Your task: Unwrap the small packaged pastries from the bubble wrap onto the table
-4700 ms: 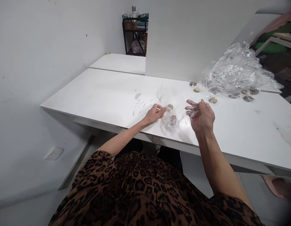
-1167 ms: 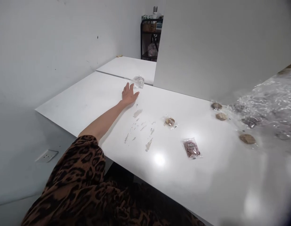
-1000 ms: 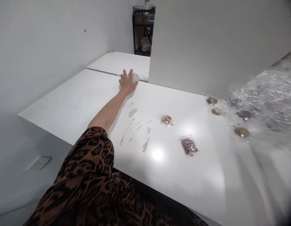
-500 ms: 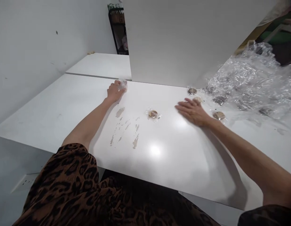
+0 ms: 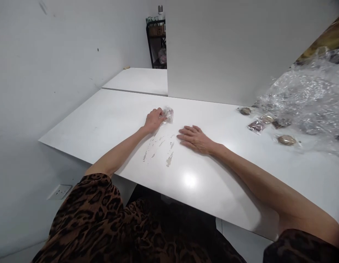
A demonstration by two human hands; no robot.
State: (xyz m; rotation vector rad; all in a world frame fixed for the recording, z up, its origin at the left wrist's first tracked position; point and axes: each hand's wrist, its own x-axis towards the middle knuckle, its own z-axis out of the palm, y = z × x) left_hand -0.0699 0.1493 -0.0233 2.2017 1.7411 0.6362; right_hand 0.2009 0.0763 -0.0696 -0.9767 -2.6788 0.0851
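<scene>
My left hand point(image 5: 153, 121) is closed on the near side of a crinkled clear plastic packet point(image 5: 168, 114). What is inside the packet is hard to make out; a hint of pink shows through. My right hand point(image 5: 195, 140) lies palm down on the white table point(image 5: 125, 120), fingers stretched out, just right of some worn grey patches point(image 5: 169, 159). Whatever may be under that palm is hidden. Over to the right lie round brown pieces in clear wrappers: one dark wrapped disc point(image 5: 245, 111), one lighter wrapped disc point(image 5: 286, 140) and a reddish packet point(image 5: 256, 126).
A large heap of clear plastic wrappers point(image 5: 312, 91) covers the table's right end. A tall white panel point(image 5: 213, 51) rises along the back edge. Behind it are a second white surface point(image 5: 143, 79) and a black shelf point(image 5: 150, 40). The wall point(image 5: 62, 47) stands left.
My left hand has drawn the plastic packet nearer, away from the back edge. My right hand has slid left to where a wrapped disc lay; that disc no longer shows. The view has shifted.
</scene>
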